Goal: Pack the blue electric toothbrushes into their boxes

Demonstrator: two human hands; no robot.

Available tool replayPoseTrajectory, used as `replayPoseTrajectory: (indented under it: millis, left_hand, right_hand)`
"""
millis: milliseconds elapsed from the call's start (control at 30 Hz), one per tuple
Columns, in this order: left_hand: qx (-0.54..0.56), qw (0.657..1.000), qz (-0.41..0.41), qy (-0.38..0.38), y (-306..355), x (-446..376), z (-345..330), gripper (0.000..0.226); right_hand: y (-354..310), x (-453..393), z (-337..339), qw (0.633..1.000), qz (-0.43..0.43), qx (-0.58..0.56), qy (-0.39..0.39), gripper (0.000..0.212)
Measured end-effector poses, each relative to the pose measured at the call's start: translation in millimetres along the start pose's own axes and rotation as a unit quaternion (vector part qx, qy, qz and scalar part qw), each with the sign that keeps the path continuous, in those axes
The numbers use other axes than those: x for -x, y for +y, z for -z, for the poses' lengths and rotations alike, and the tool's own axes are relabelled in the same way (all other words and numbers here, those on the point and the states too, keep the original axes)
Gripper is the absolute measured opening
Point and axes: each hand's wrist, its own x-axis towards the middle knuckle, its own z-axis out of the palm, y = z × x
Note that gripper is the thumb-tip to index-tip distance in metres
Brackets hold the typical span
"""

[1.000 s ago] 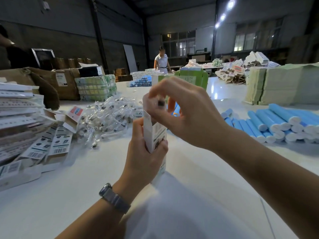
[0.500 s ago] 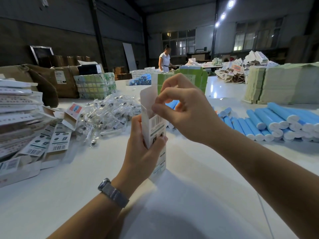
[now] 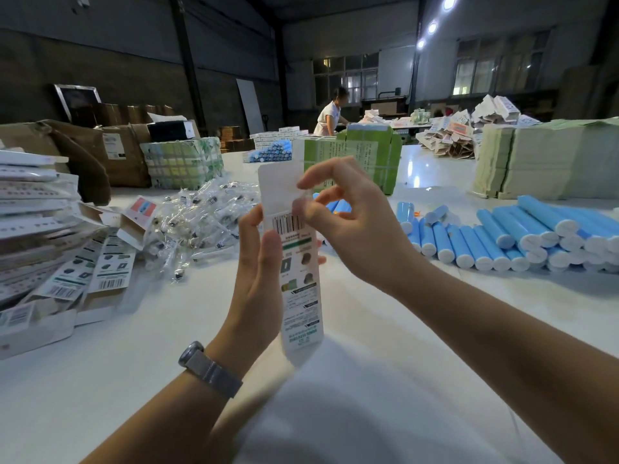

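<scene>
Box centre between hands; flat cartons left; toothbrushes right on table.

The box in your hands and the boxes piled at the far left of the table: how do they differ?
The held box is upright, off the table, gripped by the left hand; the piled boxes lie flat in a loose heap. The right hand pinches the held box's raised top flap; nobody touches the piled boxes. Both are white cartons with barcodes and dark product pictures.
</scene>
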Motion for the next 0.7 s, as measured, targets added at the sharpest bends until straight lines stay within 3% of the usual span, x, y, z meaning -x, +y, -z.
replayPoseTrajectory:
  millis: [133, 333, 467, 600, 700]
  left_hand:
    - [-0.019, 0.999, -0.024, 0.017, 3.1, 0.3, 0.6, 0.032]
    - [-0.018, 0.998, -0.049, 0.033, 6.6, 2.0, -1.3, 0.033]
    - [-0.013, 0.998, -0.049, 0.046, 7.2, 4.4, -3.7, 0.026]
    - [-0.022, 0.998, -0.054, 0.04, 7.0, 4.7, -4.1, 0.02]
    - [-0.019, 0.998, -0.054, 0.037, 7.4, 4.8, -4.4, 0.019]
  right_hand:
    - [3.7, 1.8, -0.7, 0.996, -0.008, -0.08, 0.047, 0.027]
    - [4.8, 2.1, -0.7, 0.989, -0.005, -0.135, 0.058, 0.02]
    - [4.5, 3.3, -3.5, 0.989, 0.001, -0.127, 0.072, 0.009]
    - [7.2, 4.6, -5.3, 0.993, -0.011, -0.096, 0.061, 0.02]
    - [8.2, 7.8, -7.4, 0.995, -0.003, -0.093, 0.045, 0.017]
